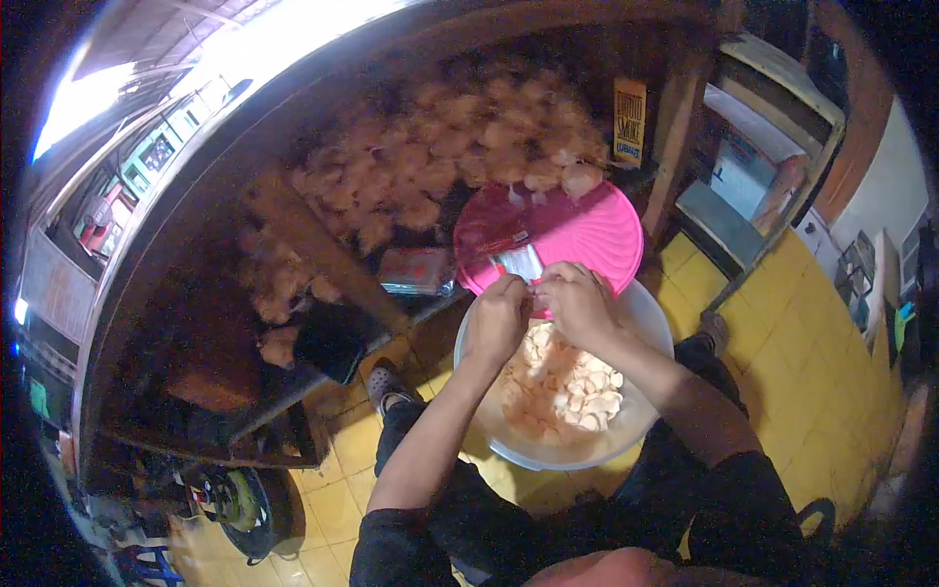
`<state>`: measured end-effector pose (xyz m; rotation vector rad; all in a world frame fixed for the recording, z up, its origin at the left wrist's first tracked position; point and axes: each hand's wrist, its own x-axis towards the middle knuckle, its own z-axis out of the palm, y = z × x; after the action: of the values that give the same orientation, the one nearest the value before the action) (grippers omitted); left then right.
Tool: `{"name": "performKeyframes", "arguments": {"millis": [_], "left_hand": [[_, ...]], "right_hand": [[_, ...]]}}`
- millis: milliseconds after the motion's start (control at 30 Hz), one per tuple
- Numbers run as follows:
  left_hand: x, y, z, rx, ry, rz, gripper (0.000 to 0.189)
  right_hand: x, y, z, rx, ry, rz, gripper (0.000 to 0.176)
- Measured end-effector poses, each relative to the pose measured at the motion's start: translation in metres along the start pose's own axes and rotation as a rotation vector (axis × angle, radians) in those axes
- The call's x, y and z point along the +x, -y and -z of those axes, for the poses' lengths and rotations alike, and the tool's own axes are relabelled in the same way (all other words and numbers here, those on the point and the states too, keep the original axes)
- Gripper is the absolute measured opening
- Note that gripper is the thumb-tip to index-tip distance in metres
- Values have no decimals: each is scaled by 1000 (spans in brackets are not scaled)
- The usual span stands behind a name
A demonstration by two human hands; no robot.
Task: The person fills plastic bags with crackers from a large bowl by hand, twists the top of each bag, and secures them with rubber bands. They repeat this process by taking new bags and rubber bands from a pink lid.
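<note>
My left hand (502,315) and my right hand (577,305) come together over the near edge of a pink ribbed plastic lid (597,230). Both have fingers pinched at the end of a small clear plastic packet (520,262) with red markings. Their fingertips hide the packet's near end. Below my wrists, between my legs, stands a large translucent tub (499,440). Pale, thin chip-like pieces (587,391) lie inside it, partly in shadow.
Many brownish, round-edged pieces (430,137) cover the dark shelf ahead. A stack of clear plastic packs (416,271) lies at its edge, left of the lid. A yellow box (629,122) stands at the back. A dark basin (256,514) sits on the yellow tiles.
</note>
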<state>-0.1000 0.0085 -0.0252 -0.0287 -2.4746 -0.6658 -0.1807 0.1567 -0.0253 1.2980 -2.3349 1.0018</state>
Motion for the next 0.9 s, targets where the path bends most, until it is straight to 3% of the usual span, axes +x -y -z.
{"name": "performKeyframes", "arguments": {"millis": [133, 200, 267, 333, 400, 467, 567, 600, 667, 700, 800, 867, 900], "left_hand": [[2, 2, -4, -50, -46, 71, 12], [4, 11, -9, -165, -146, 93, 12], [4, 26, -15, -90, -130, 113, 14], [4, 34, -11, -18, -117, 128, 17], [8, 27, 4, 44, -134, 5, 21], [7, 7, 15, 220, -181, 9, 22], [0, -12, 20, -80, -358, -4, 17], [-8, -23, 23, -78, -336, 0, 17], [-24, -46, 28, -369, -35, 176, 23], [-33, -54, 26, -368, -31, 180, 23], [-45, -70, 21, -336, 111, 123, 29], [-45, -75, 23, 106, -33, -83, 31], [-44, -79, 30, 277, 0, -45, 31]], "right_hand": [[2, -8, 1, 283, -4, -69, 10], [5, -8, 11, 646, 104, -228, 9], [7, -16, 18, 764, 110, -270, 10], [12, -16, 38, 1041, -69, -417, 10], [11, -20, 48, 898, -82, -333, 10], [10, -15, 57, 763, -114, -261, 11], [2, 0, 56, 786, 67, -481, 19], [-1, 3, 53, 798, 64, -499, 19], [-1, 11, 46, 911, 94, -516, 23], [-1, 11, 36, 966, 36, -427, 28], [-1, 14, 36, 926, 104, -488, 31], [-2, 12, 30, 860, 90, -456, 30], [-2, 10, 29, 792, 66, -425, 29]]}}
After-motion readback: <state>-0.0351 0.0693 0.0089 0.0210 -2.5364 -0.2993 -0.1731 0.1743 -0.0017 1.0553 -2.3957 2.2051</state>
